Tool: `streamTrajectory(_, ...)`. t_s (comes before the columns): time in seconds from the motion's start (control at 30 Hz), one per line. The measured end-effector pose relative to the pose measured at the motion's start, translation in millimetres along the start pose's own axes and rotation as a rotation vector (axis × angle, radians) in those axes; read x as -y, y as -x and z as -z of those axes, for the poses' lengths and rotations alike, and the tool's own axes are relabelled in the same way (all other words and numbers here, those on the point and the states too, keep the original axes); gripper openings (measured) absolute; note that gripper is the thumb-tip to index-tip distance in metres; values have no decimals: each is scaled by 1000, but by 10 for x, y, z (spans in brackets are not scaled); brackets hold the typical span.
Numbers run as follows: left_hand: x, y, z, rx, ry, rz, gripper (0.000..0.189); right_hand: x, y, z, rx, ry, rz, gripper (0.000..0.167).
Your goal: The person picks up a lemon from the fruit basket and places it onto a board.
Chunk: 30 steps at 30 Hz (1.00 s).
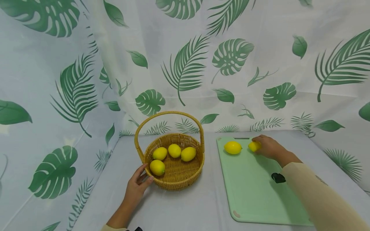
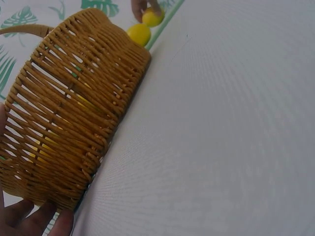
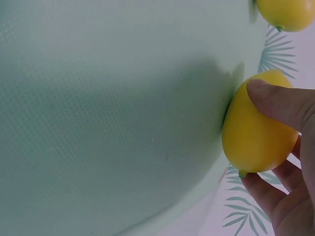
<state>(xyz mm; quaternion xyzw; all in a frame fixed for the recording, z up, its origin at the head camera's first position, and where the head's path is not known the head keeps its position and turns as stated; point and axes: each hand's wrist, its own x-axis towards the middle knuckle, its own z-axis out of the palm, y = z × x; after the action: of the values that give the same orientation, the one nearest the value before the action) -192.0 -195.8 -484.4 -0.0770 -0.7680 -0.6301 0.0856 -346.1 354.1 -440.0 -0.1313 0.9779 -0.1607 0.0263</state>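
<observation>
At the far edge of a pale green cutting board, my right hand grips a yellow lemon between thumb and fingers. The right wrist view has this lemon close against the board's surface. Just left of it on the board lies another lemon. My left hand holds the near left side of a round wicker basket, thumb and fingers spread around its wall. Inside the basket sit several lemons, grouped toward the back and left.
The basket's tall arched handle rises above its bowl. A white cloth covers the table beneath basket and board. Behind and to the left hang white curtains printed with green leaves. A dark wrist strap piece hangs by the right sleeve.
</observation>
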Motion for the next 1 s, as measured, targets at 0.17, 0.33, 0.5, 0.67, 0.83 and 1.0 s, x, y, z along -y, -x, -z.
streamTrajectory(0.17,-24,-15,-16,-2,-14,-5,62,-4,-6,13,6,4,-15,55)
streamTrajectory(0.33,209,-58,9,-16,-10,-13,61,-7,-24,5,-1,-7,-2,55)
streamTrajectory(0.5,253,-48,21,-22,-23,-47,60,-24,-49,-16,-5,-2,5,56)
streamTrajectory(0.67,277,-41,21,-31,-43,-53,61,-26,-48,-19,-7,5,12,57)
streamTrajectory(0.83,283,-38,20,-32,-35,-50,60,-19,-44,-19,-13,5,23,57)
streamTrajectory(1.0,259,-42,15,-27,-22,-39,60,-38,-54,-29,-31,19,30,57)
